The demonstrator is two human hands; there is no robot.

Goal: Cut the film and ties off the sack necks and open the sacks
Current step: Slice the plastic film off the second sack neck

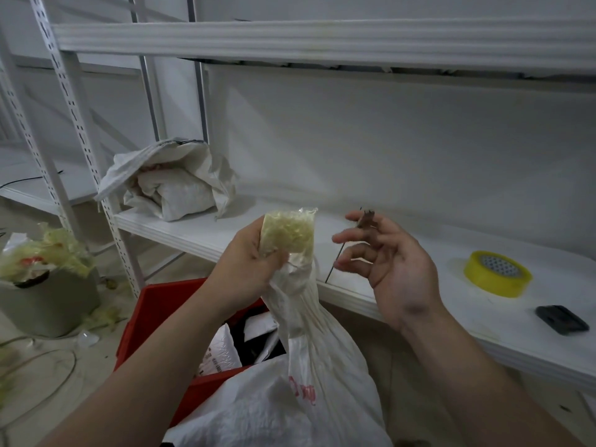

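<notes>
A storeroom or parcel-handling back room: white steel shelving (pixel 206 37) with slotted uprights, a woven sack (pixel 180 185) on one shelf, a red crate (pixel 154 304) of courier mailers (pixel 222 350), a yellow packing-tape roll (pixel 496 274) and a grey bin (pixel 48 304) stuffed with film scraps (pixel 54 253).

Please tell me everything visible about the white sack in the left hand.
The white sack looks like woven plastic, with red print on its side. It stands upright by a red crate. Its gathered neck is wrapped on top in yellowish clear film. The left hand grips the neck at the film; the right hand, pinching a small dark thing, is apart.
</notes>
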